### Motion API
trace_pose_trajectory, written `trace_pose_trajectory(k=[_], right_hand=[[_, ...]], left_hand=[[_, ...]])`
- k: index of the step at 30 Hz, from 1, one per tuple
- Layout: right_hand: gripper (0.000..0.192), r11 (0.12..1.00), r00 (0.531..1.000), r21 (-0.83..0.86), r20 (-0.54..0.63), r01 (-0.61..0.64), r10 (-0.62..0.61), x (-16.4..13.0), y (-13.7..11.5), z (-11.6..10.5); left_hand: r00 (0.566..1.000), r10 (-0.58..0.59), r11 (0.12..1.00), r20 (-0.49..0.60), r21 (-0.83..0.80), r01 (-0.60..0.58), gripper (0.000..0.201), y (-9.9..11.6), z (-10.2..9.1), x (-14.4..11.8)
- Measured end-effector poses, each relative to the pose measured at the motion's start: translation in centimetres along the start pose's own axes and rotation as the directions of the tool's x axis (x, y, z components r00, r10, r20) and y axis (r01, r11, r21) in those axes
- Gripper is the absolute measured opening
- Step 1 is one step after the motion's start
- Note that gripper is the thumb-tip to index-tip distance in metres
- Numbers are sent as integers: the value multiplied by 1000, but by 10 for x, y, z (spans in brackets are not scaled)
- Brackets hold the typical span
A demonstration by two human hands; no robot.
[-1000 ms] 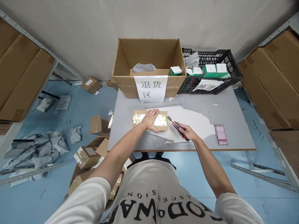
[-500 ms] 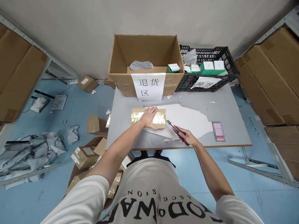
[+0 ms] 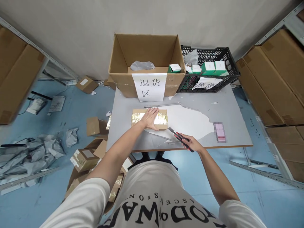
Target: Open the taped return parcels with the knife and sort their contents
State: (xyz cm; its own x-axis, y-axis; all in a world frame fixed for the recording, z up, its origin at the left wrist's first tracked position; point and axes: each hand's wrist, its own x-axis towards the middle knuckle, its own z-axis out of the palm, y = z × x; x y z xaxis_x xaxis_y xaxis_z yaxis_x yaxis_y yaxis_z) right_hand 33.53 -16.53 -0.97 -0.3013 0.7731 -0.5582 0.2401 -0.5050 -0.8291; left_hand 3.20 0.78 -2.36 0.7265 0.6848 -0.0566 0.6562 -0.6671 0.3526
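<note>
On the table (image 3: 232,126): one taped parcel (image 3: 137,117); one utility knife (image 3: 178,138); one open carton (image 3: 146,50); one black crate (image 3: 209,57); one pink item (image 3: 219,132); four small green-and-white boxes across carton and crate; two hands.

head-worn view, steeply down, table (image 3: 232,126) near

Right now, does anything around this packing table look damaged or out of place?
Yes. The table has its grey surface layer torn away, baring a white patch. Opened cartons and crumpled grey bags litter the floor to the left.
</note>
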Motion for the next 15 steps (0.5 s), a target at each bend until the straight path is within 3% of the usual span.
trace_pose_trajectory(k=[3,6,11,15], right_hand=[[69,999,998,47,-58,17,-14,-1,7,-3],[76,985,977,145,-204,98,-67,2,15,-1],[81,950,869,178,-474,255,-144,28,27,18],[76,968,780,99,-613,231,-124,53,39,17]], left_hand=[[1000,1,1000,26,8,-1,130,-1,-1,0],[998,4,1000,69,11,-5,131,-1,-4,-1],[999,-18,996,39,-86,22,114,3,-14,-6],[996,-71,982,-45,-179,62,82,-3,-23,-15]])
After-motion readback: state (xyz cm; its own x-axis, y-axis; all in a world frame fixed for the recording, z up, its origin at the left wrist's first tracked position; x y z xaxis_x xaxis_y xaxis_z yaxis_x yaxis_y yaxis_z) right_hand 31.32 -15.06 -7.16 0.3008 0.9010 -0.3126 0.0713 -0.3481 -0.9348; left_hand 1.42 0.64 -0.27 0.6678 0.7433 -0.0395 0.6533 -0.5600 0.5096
